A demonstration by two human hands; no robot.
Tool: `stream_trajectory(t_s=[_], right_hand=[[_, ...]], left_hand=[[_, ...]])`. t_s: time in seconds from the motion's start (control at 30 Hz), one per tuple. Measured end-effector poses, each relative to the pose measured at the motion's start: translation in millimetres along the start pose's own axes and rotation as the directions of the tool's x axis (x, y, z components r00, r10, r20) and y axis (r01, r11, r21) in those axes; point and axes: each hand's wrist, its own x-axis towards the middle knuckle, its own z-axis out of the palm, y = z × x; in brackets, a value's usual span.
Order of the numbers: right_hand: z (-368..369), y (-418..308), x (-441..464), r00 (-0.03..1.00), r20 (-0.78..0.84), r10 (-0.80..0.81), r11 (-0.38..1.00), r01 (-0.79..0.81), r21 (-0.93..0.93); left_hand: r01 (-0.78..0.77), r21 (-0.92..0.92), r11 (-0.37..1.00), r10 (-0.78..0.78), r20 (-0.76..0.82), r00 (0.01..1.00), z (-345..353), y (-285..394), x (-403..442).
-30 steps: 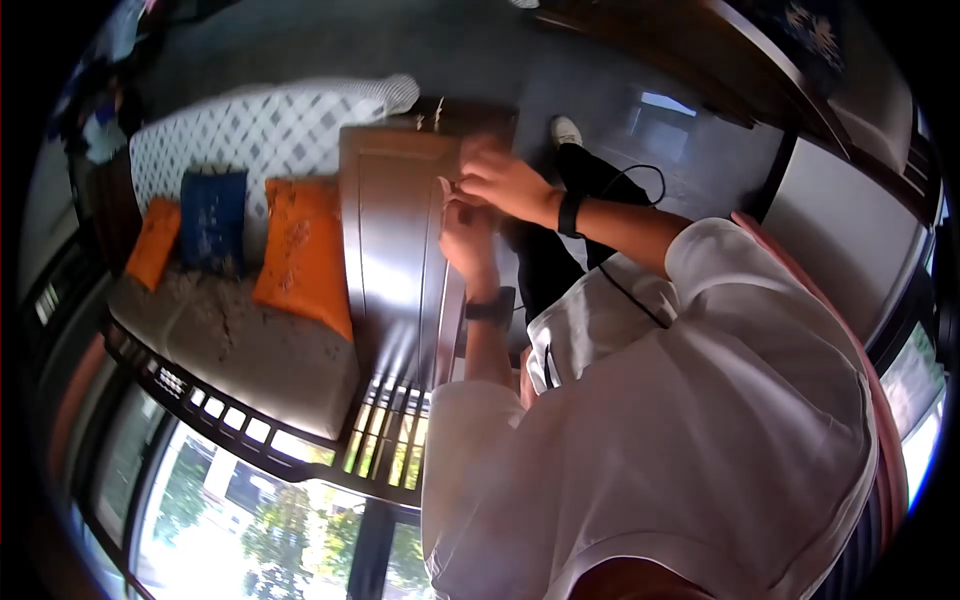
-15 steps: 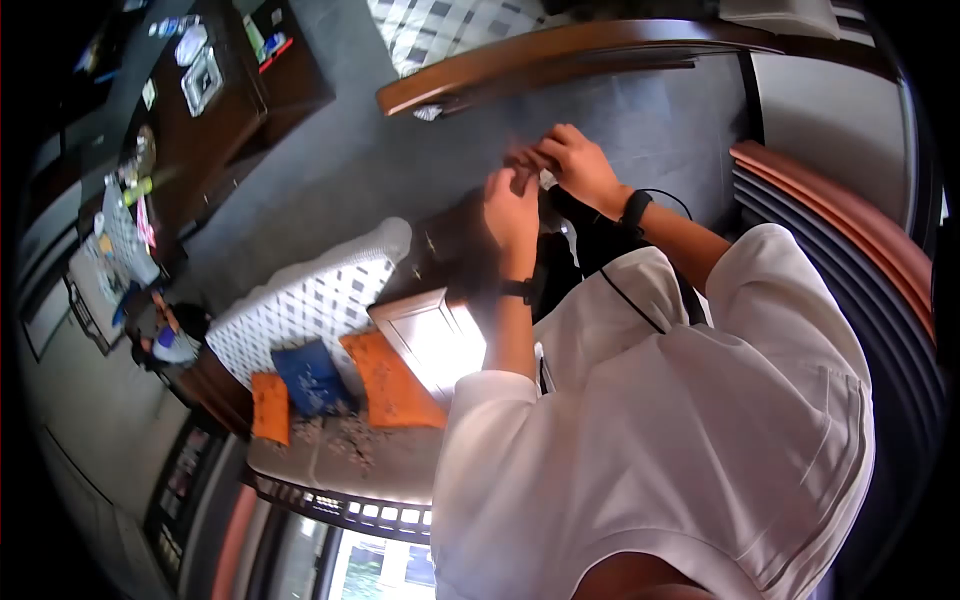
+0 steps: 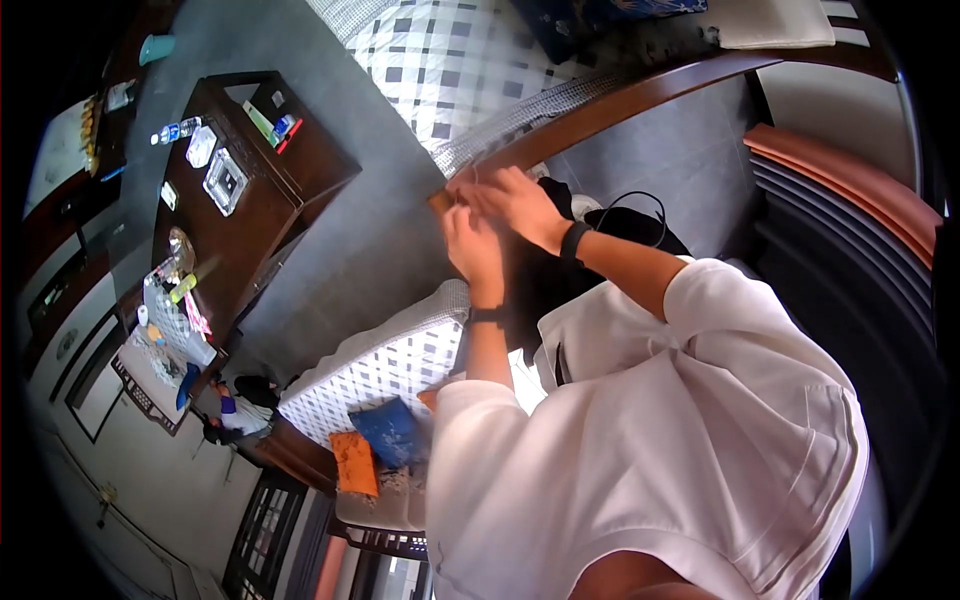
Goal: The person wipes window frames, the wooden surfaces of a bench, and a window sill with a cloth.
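Right hand (image 3: 527,212) blurred at fingertips; upper blue cushion (image 3: 585,22) cut by top edge.

A white short-sleeved shirt (image 3: 640,450) and black wristbands (image 3: 575,240).

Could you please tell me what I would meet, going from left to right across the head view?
Water bottle, square dish, blue cushion, the person's left hand, loop of black cable, salmon-coloured draped cloth.
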Motion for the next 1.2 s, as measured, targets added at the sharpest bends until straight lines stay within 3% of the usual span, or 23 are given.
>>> stream_trajectory(t_s=[0.2,0.4,0.43,0.6,0.63,0.87,1.2], right_hand=[[-17.1,1.0,14.5,0.993,0.109,0.037,0.998,-0.031,-0.05],[-78.5,16.6,18.6,0.987,0.094,0.133,0.99,-0.136,0.023],[-93.6,18.9,23.4,0.997,0.032,0.073,0.995,-0.075,0.069],[-125.4,75.0,0.4,0.968,0.115,0.222,0.975,-0.222,-0.016],[-135.3,82.2,-2.2,0.965,0.108,0.24,0.971,-0.239,-0.022],[-213.8,147.5,-21.9,0.976,-0.002,0.218,0.976,-0.218,-0.028],[-320.4,289.5,-77.0,0.974,-0.2,0.111,0.986,-0.133,-0.103]], left_hand=[[0.017,0.037,0.999,-0.021,0.112,0.993,-15.5,22.0,21.7],[-0.071,-0.077,0.995,0.087,0.232,0.969,8.4,64.7,38.0],[-0.086,-0.108,0.99,0.109,0.233,0.966,13.8,74.5,40.3],[-0.142,-0.208,0.968,0.2,0.289,0.936,55.3,118.1,50.4],[-0.233,-0.207,0.95,0.281,0.247,0.928,71.0,122.2,52.3],[-0.288,-0.253,0.924,0.346,0.229,0.91,131.8,207.6,40.7],[-0.412,-0.295,0.862,0.449,0.069,0.891,254.5,342.1,10.1]])
